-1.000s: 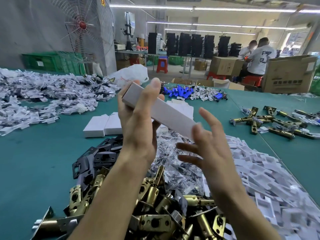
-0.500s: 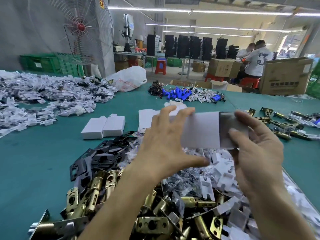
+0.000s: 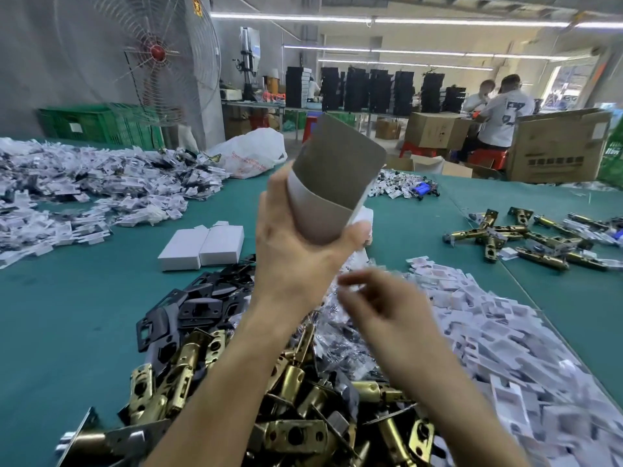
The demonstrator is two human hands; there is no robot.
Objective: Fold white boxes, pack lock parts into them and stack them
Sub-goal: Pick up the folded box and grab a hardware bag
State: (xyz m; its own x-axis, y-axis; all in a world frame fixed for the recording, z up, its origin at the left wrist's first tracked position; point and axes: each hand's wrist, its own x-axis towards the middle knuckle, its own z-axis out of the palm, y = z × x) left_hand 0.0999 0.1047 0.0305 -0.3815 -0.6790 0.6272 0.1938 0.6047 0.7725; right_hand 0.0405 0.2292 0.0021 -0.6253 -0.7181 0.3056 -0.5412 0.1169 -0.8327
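My left hand [image 3: 296, 251] grips a white box [image 3: 320, 210] and holds it upright above the table, its grey inner flap [image 3: 340, 160] standing open at the top. Below it my right hand [image 3: 381, 308] is blurred over the heap, its fingers loosely curled with nothing visible in them. Brass latch bodies [image 3: 286, 399] are heaped under my arms, with black strike plates [image 3: 199, 308] to their left and small white bagged parts [image 3: 505, 348] to their right. Two folded white boxes [image 3: 202, 246] lie side by side on the green table [image 3: 67, 315].
More brass latches [image 3: 526, 237] lie at the right and a wide heap of bagged parts [image 3: 84, 197] at the left. A white plastic bag [image 3: 253, 153] and blue parts [image 3: 421, 188] sit further back. A fan [image 3: 155, 55], cardboard cartons [image 3: 556, 146] and seated people [image 3: 502, 112] are beyond the table.
My left hand has turned the box from lying sideways to upright and lifted it. My right hand has let go of the flap end and dropped towards the heap.
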